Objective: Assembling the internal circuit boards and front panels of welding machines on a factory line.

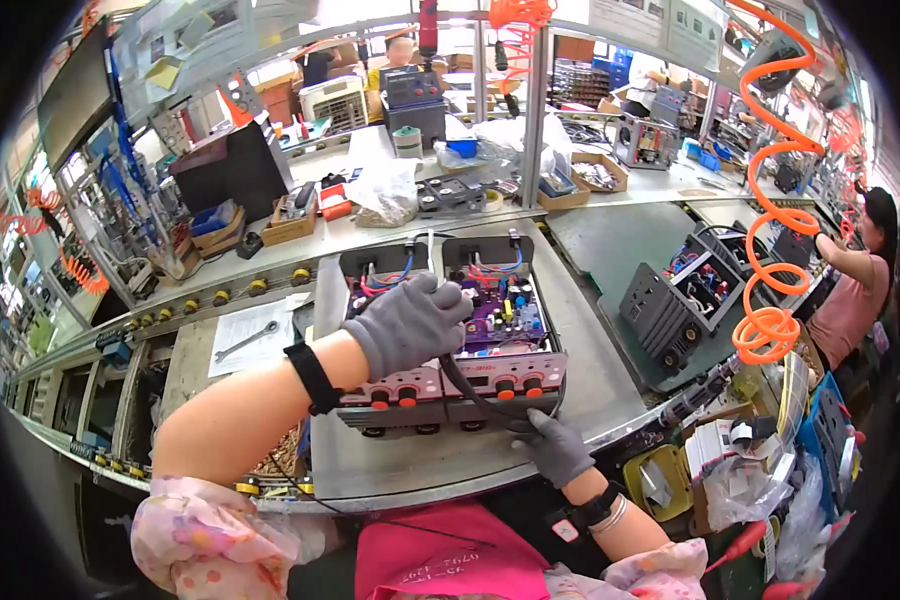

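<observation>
The left hand (pixel 407 322), in a grey glove, lies curled over the open top of the left of two open electronic units (pixel 450 330) standing side by side near the worktop's (pixel 590 390) front edge, while the gloved right hand (pixel 553 447) pinches a black cable (pixel 467 388) at the right unit's front panel. The left forearm hides much of the left unit. A wrench (pixel 247 341) lies on a paper sheet (pixel 245 338) toward the left edge, a third opened unit (pixel 675 300) sits toward the right edge, and an orange coiled hose (pixel 775 230) hangs over the right edge.

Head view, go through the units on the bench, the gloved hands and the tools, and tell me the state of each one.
Left open unit: cover off, wiring exposed, upright on the bench.
Right open unit: cover off, circuit board exposed.
Left hand: gloved, resting on top of the two units.
Right hand: gloved, grip closed on a black cable.
Wrench: lying loose on paper.
Orange coiled hose: hanging.
</observation>
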